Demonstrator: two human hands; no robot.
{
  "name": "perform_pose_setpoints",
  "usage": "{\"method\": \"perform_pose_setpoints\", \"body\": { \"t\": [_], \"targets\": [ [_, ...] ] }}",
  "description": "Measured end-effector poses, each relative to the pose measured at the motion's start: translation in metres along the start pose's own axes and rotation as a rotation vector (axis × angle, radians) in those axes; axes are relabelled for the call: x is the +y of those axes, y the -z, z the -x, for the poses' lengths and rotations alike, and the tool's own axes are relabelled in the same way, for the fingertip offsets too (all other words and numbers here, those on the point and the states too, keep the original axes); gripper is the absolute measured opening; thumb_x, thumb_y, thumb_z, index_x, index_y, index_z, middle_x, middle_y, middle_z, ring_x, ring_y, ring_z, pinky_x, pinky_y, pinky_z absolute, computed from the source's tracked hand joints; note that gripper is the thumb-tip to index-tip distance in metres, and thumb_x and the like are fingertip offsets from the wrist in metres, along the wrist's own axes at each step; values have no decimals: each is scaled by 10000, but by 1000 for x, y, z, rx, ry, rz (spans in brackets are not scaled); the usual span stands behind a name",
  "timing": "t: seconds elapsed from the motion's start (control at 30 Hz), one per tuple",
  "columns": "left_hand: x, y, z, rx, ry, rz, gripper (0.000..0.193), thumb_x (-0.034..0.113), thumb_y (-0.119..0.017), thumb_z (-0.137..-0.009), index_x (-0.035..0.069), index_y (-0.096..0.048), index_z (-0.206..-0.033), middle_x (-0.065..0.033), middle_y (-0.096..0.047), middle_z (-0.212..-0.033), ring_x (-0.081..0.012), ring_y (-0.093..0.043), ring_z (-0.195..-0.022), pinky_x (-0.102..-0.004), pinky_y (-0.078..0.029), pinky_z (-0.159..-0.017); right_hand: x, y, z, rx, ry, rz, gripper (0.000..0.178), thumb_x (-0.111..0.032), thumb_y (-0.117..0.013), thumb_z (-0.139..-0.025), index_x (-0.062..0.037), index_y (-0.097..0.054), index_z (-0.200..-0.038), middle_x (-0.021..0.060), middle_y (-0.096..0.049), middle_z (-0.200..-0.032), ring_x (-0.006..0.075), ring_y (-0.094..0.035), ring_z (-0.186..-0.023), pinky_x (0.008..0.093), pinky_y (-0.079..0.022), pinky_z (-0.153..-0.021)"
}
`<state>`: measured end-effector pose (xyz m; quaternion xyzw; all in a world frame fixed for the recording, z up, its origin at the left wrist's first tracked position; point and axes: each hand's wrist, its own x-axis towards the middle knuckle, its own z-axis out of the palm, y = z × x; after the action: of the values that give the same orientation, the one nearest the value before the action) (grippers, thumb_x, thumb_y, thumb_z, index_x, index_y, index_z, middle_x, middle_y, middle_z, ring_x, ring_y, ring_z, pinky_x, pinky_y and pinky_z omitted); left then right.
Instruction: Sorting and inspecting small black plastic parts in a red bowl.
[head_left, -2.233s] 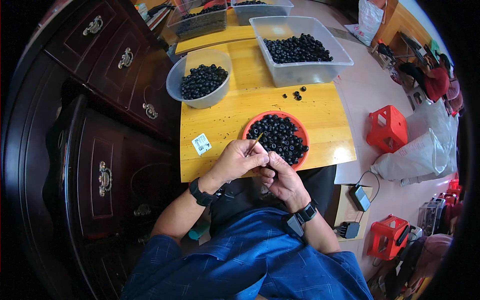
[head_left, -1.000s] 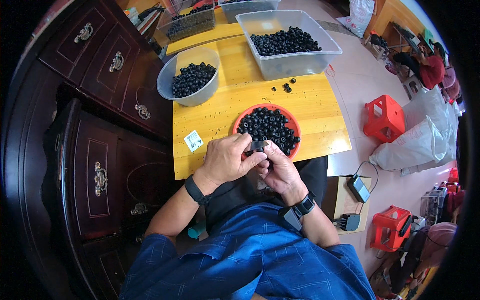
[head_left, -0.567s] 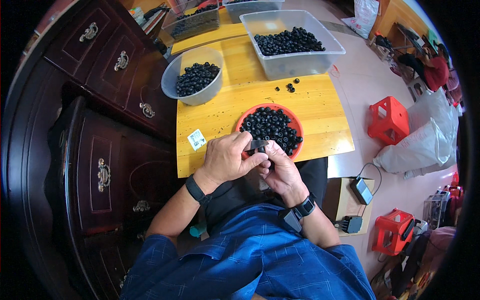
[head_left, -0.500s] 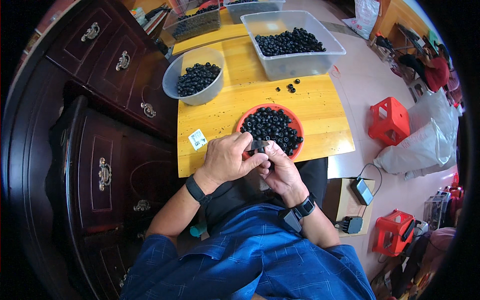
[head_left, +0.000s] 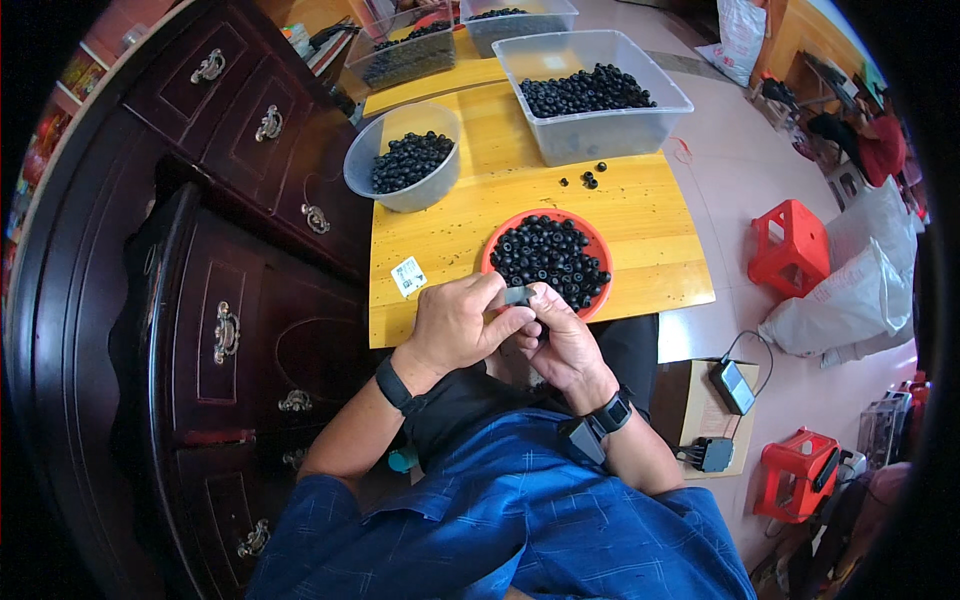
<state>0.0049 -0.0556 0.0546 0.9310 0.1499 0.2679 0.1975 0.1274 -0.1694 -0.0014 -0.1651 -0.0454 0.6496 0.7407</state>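
Observation:
In front of my body, both hands meet just over the near edge of a red bowl (head_left: 605, 245) filled with small round black parts (head_left: 540, 250), some with a hole in the middle. My left hand (head_left: 450, 322) is closed, pinching a short flat grey blade (head_left: 517, 296) between thumb and forefinger. Its far end reaches the thumb of my right hand (head_left: 568, 350). That hand is closed too, its fingers curled around a small dark piece, mostly hidden, that looks like one of the black parts.
The yellow table (head_left: 640, 230) also bears a round clear tub (head_left: 425, 190) and a rectangular clear bin (head_left: 600, 135), both holding black parts. A few loose parts (head_left: 590, 181) and a white label (head_left: 408, 276) lie there. A dark cabinet (head_left: 240, 180) stands left, red stools (head_left: 790, 245) right.
The whole view has shifted slightly, so the table and cabinet appear further right. The grey blade between my hands has tilted and now catches more light. Both hands keep their grip.

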Motion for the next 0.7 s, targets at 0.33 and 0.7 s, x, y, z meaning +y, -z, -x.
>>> {"method": "perform_pose_setpoints", "body": {
  "t": [0.33,0.7],
  "targets": [
    [-1,2,10,-111,479,1060,82,97,-653,-957,21,-630,-936,42,-614,-746,-32,-542,-634,-217,-480,-626,14,4,-12,-31,-37,78,137,-267,-648,-973,-151,-581,-946,-60,-540,-807,42,-447,-613,187,-384,-547],
    [-53,-2,20,-207,496,851,112,108,-650,-968,-4,-644,-971,-2,-670,-866,-39,-618,-767,-221,-513,-706,17,5,-35,70,-121,149,119,-234,-658,-967,-148,-580,-942,-71,-535,-792,39,-449,-602,192,-377,-533]
  ]
}}
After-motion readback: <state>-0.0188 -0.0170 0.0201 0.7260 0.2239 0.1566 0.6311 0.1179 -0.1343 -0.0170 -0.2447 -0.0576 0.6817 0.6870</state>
